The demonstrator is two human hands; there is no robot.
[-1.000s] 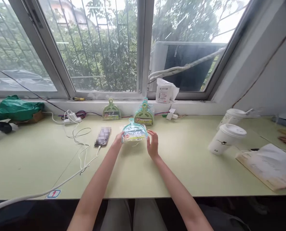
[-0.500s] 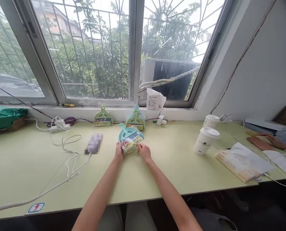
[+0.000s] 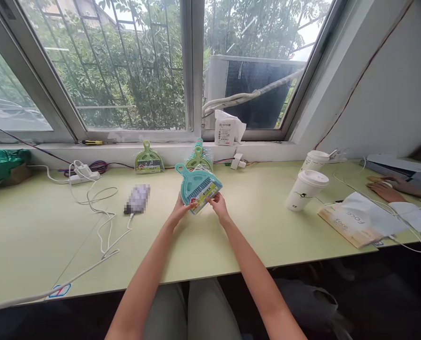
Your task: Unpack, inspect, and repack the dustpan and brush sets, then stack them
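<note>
Dustpan [image 3: 191,178], turquoise, wrapped in clear film with blue bristles [image 3: 200,190] across its front, was held tilted over the pale green desk [image 3: 260,226], handle up and to the left. Left hand [image 3: 179,212] was curled on the lower left edge, thumb laid over the front, fingers behind and mostly hidden. Right hand [image 3: 219,206] was closed in a pinch on the lower right edge, beside the printed label [image 3: 207,197]. Whether the bottom edge met the desk, could not tell. Behind it stood a stack of wrapped dustpans [image 3: 198,153], partly covered; a lone green dustpan [image 3: 149,161] stood to the left. Farther out: pixelated device [image 3: 137,198], white cable plugged in, on the left; lidded white cup [image 3: 307,189] and tissue pack [image 3: 354,219] on the right; another person's hands [image 3: 383,191] beyond.
</note>
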